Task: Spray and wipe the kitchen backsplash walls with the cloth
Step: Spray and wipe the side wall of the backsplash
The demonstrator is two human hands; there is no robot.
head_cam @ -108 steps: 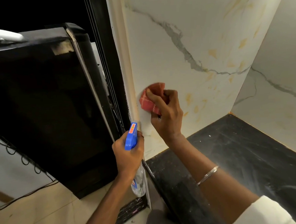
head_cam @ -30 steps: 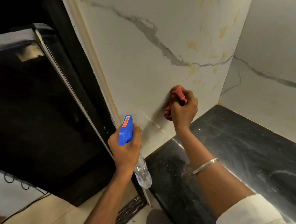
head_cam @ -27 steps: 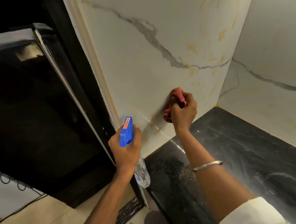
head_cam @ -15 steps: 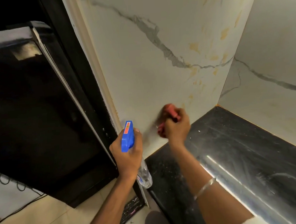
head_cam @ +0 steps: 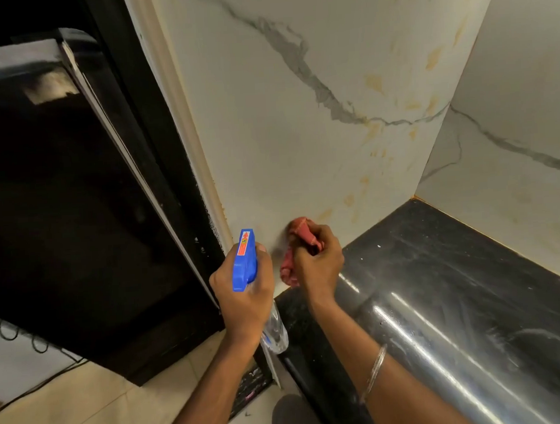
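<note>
Cloth (head_cam: 301, 231) has slid down toward 7 o'clock since the earlier frames. I now see it bunched in the gripping right hand (head_cam: 319, 265), pressed against the backsplash (head_cam: 299, 128) just above the countertop (head_cam: 439, 267). Yellow streaks remain at its 1 o'clock. Left hand (head_cam: 244, 291) grasps the spray bottle (head_cam: 244, 263) at the cloth's 9 o'clock with the nozzle facing the wall, ready, I judge, for a re-spray.

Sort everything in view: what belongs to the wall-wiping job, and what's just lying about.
Belongs to the job:
red cloth, bunched in the right hand against the backsplash wall
spray bottle, held in the left hand

Just there:
black countertop
dark appliance on the left
cable below it
</note>
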